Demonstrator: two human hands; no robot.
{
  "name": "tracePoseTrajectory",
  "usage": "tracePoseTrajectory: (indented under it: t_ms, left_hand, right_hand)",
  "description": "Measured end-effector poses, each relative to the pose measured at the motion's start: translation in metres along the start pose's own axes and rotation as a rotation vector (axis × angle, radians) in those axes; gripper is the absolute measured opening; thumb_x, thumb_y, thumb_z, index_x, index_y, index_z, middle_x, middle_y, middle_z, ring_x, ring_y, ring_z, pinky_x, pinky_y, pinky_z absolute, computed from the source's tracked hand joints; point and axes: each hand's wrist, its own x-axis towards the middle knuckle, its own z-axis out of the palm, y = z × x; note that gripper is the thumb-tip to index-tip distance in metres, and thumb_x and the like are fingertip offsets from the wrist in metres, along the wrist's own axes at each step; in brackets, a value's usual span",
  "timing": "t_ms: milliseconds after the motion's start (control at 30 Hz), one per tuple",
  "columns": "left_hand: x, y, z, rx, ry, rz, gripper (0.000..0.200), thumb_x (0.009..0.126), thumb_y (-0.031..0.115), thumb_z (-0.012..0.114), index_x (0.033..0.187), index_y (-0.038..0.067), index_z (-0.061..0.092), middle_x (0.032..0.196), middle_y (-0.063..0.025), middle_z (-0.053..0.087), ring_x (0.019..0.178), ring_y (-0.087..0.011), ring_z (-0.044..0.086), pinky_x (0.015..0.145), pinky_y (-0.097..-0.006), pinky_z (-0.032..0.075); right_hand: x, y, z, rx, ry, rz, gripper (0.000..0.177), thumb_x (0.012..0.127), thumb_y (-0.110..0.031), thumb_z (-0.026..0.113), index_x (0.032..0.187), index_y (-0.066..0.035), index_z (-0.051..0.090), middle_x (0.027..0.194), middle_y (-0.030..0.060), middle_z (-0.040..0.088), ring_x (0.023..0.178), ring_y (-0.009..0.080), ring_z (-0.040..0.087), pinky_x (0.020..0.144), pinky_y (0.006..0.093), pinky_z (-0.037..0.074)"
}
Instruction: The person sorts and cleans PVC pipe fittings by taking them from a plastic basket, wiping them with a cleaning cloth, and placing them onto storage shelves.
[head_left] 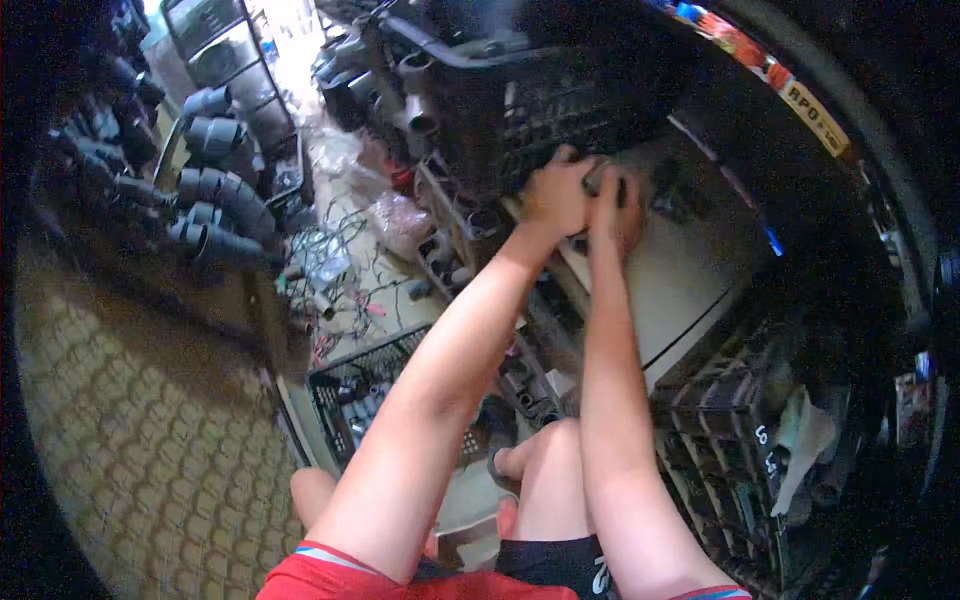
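Both arms reach forward over a pale surface [680, 270]. My left hand [560, 198] is closed, its fingers curled at the edge of that surface beside a dark crate [555, 115]. Right beside it, almost touching, my right hand [617, 212] is also closed, with bent fingers pointing away from me. A small dark grey piece [597, 180] shows between the two hands. Most of it is covered by the fingers, and its kind cannot be made out in the dim light.
Grey pipe fittings [215, 135] are stacked at the left. A black crate [322, 385] of small fittings stands near my knees. Cables [335, 240] and a clear plastic bag [400, 222] lie on the floor. Another dark crate [715, 395] stands at the right.
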Motion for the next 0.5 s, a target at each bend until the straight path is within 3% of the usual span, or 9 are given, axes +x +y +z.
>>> tracePoseTrajectory:
  t_ms: [33,100,167,233,300,333,433,500]
  left_hand:
    - [-0.006,0.008,-0.003,0.012,0.006,-0.034,0.054,0.080,0.044,0.065,0.124,0.014,0.064,0.131,-0.0310,0.052,0.111,-0.0477,0.058,0.097,-0.0507,0.047]
    - [-0.007,0.015,-0.004,-0.028,0.006,-0.125,0.056,0.078,0.050,0.066,0.122,0.015,0.065,0.130,-0.0327,0.052,0.110,-0.0479,0.059,0.095,-0.0500,0.048]
    - [-0.014,0.013,-0.002,-0.162,0.070,-0.082,0.057,0.072,0.051,0.071,0.117,0.018,0.068,0.122,-0.0284,0.056,0.101,-0.0480,0.062,0.089,-0.0519,0.051]
    - [-0.023,0.010,0.010,-0.154,0.205,-0.061,0.055,0.071,0.048,0.072,0.116,0.016,0.068,0.114,-0.0272,0.057,0.097,-0.0472,0.062,0.086,-0.0520,0.051]
    - [-0.038,0.016,0.003,-0.212,0.258,-0.018,0.053,0.071,0.046,0.072,0.113,0.014,0.068,0.112,-0.0271,0.056,0.095,-0.0474,0.062,0.086,-0.0525,0.051]
    - [-0.051,0.020,-0.007,-0.195,0.267,-0.046,0.053,0.071,0.046,0.072,0.113,0.014,0.068,0.112,-0.0271,0.056,0.095,-0.0474,0.062,0.086,-0.0525,0.051]
    - [-0.087,0.037,-0.050,-0.325,0.068,-0.058,0.057,0.066,0.045,0.077,0.116,0.018,0.068,0.122,-0.0295,0.054,0.105,-0.0469,0.060,0.087,-0.0463,0.053]
    - [-0.125,0.031,-0.071,-0.398,0.194,-0.063,0.055,0.063,0.042,0.079,0.111,0.016,0.069,0.118,-0.0269,0.056,0.102,-0.0446,0.062,0.087,-0.0462,0.053]
  right_hand:
    - [-0.002,0.004,-0.001,-0.003,-0.036,0.004,0.051,0.095,-0.045,0.050,0.124,-0.004,0.059,0.124,0.0213,0.059,0.117,0.0359,0.054,0.101,0.0454,0.039]
    - [0.001,0.001,-0.002,0.510,-0.097,0.219,0.051,0.097,-0.043,0.049,0.128,-0.002,0.055,0.127,0.0163,0.058,0.116,0.0286,0.054,0.101,0.0407,0.040]
    - [-0.003,0.006,-0.011,0.529,-0.150,0.169,0.050,0.100,-0.041,0.046,0.132,-0.003,0.052,0.130,0.0122,0.054,0.115,0.0241,0.053,0.100,0.0380,0.041]
    - [-0.011,0.010,-0.013,0.701,-0.232,0.228,0.048,0.100,-0.039,0.046,0.134,-0.005,0.050,0.132,0.0127,0.053,0.119,0.0256,0.052,0.102,0.0395,0.040]
    - [-0.027,0.007,-0.025,0.617,-0.188,0.062,0.045,0.101,-0.038,0.047,0.132,-0.006,0.051,0.133,0.0127,0.051,0.122,0.0271,0.051,0.105,0.0420,0.038]
    - [-0.044,0.000,-0.031,0.646,-0.173,0.117,0.045,0.101,-0.038,0.045,0.132,-0.005,0.050,0.134,0.0128,0.050,0.122,0.0276,0.051,0.105,0.0425,0.039]
    - [-0.086,-0.004,-0.052,0.594,-0.143,0.088,0.044,0.103,-0.035,0.038,0.133,-0.005,0.046,0.136,0.0139,0.048,0.120,0.0289,0.052,0.102,0.0424,0.043]
    - [-0.133,-0.019,-0.060,0.523,-0.204,-0.019,0.043,0.104,-0.031,0.033,0.135,-0.004,0.044,0.137,0.0152,0.046,0.121,0.0297,0.051,0.102,0.0412,0.044]
